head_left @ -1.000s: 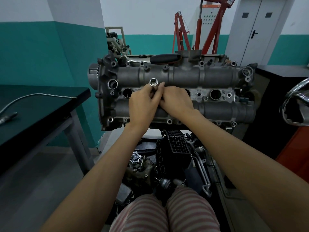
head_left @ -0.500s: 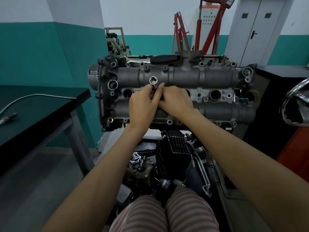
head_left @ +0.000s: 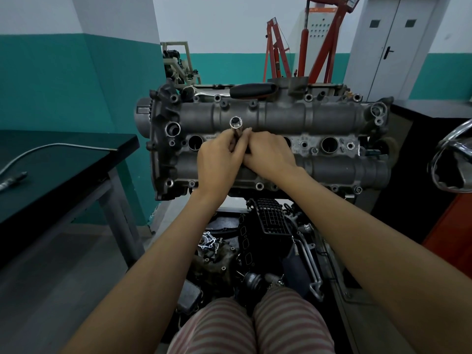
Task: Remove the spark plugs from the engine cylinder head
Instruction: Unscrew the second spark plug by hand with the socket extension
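A dark surface (head_left: 63, 159) at far left carries a bent metal tube (head_left: 51, 148). To its right, the engine head (head_left: 319, 118) faces the camera on its stand. The left hand (head_left: 218, 163) has its fingers curled round a metal socket (head_left: 236, 126) that sticks up from the second plug hole. The right hand (head_left: 268, 154) presses against it, fingers pinching the same socket. No spark plug itself is visible. A ratchet handle (head_left: 251, 90) lies along the head's top edge.

cylinder head (head_left: 319, 118): matt grey cast metal, rough. socket (head_left: 235, 123): polished bright metal. ratchet handle (head_left: 251, 89): black matt plastic. table (head_left: 63, 162): smooth dark top.
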